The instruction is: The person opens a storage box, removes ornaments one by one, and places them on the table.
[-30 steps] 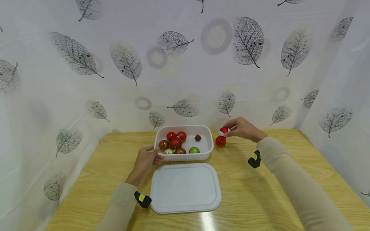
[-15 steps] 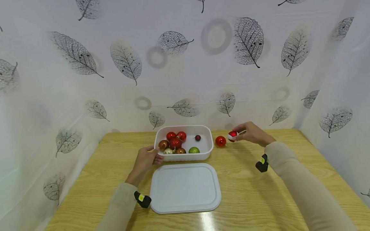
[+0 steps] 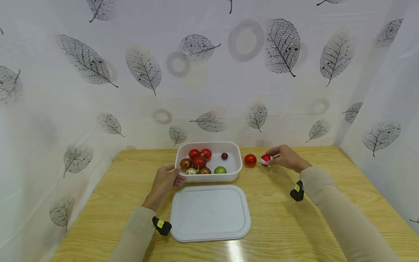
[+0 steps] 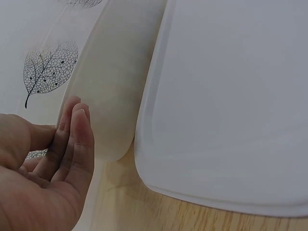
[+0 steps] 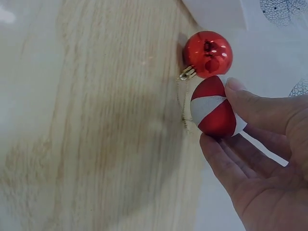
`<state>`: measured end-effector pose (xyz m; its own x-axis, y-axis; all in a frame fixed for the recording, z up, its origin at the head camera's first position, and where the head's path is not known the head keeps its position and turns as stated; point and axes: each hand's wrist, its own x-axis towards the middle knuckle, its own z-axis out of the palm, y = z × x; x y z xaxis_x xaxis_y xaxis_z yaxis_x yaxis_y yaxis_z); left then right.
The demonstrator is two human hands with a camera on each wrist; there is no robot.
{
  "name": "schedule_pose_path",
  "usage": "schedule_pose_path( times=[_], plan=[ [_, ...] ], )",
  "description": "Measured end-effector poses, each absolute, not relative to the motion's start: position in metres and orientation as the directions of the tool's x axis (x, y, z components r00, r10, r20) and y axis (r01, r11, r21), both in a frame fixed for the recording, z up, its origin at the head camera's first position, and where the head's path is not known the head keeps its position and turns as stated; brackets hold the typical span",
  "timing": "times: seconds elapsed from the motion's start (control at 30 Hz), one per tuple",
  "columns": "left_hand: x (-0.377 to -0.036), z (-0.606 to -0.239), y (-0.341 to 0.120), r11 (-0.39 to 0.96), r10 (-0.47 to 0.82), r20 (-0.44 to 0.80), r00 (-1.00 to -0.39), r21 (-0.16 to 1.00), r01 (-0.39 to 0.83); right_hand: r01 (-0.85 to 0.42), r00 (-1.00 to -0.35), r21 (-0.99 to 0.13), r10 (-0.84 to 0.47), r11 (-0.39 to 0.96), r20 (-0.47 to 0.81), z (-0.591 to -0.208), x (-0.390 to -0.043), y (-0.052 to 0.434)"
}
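A red-and-white striped Christmas bauble (image 5: 215, 108) is pinched between the thumb and fingers of my right hand (image 3: 288, 158), low at the table's back right. Just left of it a shiny red bauble (image 3: 250, 160) lies on the table, its gold cap and string showing in the right wrist view. With my left hand (image 3: 165, 180) I hold the near left corner of a white plastic container (image 3: 234, 176). Inside it are several red and brown baubles, a pale gold one (image 3: 191, 171), a glittery green one (image 3: 220, 170) and a small dark red one (image 3: 224, 156).
A white lid (image 3: 210, 213) lies flat on the wooden table (image 3: 278, 225), in front of the container. Leaf-printed white sheeting (image 3: 209, 83) rises behind the table and along both sides.
My right hand has carried the striped bauble from above the red bauble to the right and down beside it. The left hand has stayed on the container.
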<state>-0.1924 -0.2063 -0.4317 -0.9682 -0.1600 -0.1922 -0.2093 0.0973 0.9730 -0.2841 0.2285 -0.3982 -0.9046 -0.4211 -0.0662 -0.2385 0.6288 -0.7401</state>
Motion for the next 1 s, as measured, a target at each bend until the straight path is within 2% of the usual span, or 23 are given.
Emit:
schedule_pose_path(
  times=[0.57, 1.0],
  plan=[
    [-0.191, -0.431, -0.206, 0.099, -0.164, -0.189, -0.968, 0.973, -0.207, -0.199, -0.909, -0.751, -0.404, 0.630, -0.098, -0.415, -0.283, 0.232],
    [-0.191, -0.430, -0.205, 0.093, -0.169, -0.194, -0.966, 0.973, -0.212, -0.192, -0.907, -0.767, -0.409, 0.612, -0.100, -0.414, -0.283, 0.235]
  ],
)
